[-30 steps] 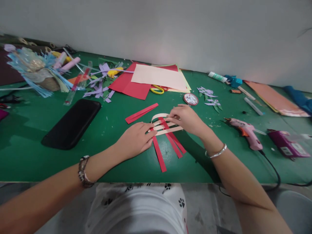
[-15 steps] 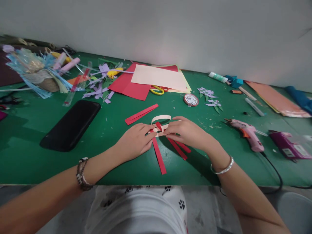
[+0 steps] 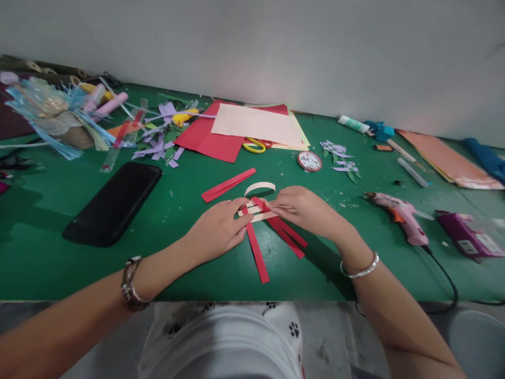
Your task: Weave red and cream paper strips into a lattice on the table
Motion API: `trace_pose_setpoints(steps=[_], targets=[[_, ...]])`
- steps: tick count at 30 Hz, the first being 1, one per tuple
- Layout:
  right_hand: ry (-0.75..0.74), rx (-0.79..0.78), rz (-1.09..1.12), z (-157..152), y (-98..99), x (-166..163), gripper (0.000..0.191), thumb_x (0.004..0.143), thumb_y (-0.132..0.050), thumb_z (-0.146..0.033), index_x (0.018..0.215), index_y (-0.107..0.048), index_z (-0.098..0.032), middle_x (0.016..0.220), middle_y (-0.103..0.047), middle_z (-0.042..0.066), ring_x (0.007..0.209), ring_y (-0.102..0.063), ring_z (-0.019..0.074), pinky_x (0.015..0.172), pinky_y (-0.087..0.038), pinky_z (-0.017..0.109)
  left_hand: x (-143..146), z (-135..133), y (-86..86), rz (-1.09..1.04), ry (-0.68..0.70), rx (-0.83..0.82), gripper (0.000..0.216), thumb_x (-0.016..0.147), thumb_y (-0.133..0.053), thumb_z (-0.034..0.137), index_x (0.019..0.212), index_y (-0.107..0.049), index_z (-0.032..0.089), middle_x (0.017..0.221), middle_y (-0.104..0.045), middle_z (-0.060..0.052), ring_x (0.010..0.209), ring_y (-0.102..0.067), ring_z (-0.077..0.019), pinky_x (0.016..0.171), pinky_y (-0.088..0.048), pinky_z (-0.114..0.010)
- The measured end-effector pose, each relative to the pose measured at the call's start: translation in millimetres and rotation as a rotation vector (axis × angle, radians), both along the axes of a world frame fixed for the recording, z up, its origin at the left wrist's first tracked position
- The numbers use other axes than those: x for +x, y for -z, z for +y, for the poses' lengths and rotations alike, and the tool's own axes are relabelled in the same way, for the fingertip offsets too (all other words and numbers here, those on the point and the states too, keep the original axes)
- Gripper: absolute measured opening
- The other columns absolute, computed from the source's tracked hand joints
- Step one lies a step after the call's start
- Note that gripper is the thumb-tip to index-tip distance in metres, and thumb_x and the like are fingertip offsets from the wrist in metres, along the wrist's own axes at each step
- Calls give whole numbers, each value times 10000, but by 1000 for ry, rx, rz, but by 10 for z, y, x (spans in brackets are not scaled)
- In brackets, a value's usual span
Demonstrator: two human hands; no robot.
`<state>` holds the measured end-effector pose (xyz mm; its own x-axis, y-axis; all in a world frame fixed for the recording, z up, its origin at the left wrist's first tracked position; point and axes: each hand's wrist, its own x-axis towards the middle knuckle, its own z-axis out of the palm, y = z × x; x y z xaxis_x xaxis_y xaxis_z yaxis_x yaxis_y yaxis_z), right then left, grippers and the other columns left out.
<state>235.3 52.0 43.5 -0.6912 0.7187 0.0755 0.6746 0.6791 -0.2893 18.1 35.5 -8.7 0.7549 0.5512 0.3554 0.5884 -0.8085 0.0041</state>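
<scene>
Now the left hand lies flat on the green surface. Its fingertips press down on the left end of some woven paper. The right hand is close beside it and pinches the cream strips from the right. These cross the red strips, which point toward the person, near the front middle of the surface. A loose red strip lies just behind. A black phone is off to the left, and a pink glue gun is to the right.

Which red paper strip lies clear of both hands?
The loose red strip lying beyond the left hand, untouched; the other red strips interlace with cream strips held by the right hand.
</scene>
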Motion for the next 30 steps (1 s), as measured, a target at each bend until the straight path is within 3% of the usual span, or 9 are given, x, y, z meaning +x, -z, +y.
trace_pose_setpoints(steps=[7,20,26,30], targets=[[298,-100,107,-7,41,-12,288,850,-449,-285,655,-616,-153,663,-622,36,581,-508,111,547,-335,228,4,-5,-21,11,-30,-14,223,827,-399,159,939,-589,127,1120,-496,-163,908,-581,-225,728,-512,-341],[439,-278,413,28,157,-21,83,763,-504,-191,724,-575,-177,715,-669,6,685,-640,138,628,-468,240,3,-24,-36,-64,-51,-86,245,817,-373,133,1034,-487,121,1053,-509,-138,856,-598,-209,694,-513,-317],[495,-401,523,44,214,-15,85,757,-501,-214,827,-543,-192,720,-671,15,733,-673,175,628,-526,286,-6,-7,-48,-281,-157,-328,157,794,-418,192,949,-418,169,992,-526,-92,880,-590,-191,700,-513,-315],[463,-410,516,60,231,-15,98,755,-457,-176,763,-553,-189,713,-666,12,729,-668,163,605,-523,271,-12,63,-57,-414,-245,-536,171,791,-428,246,945,-400,178,1012,-537,-81,904,-610,-186,729,-514,-331]])
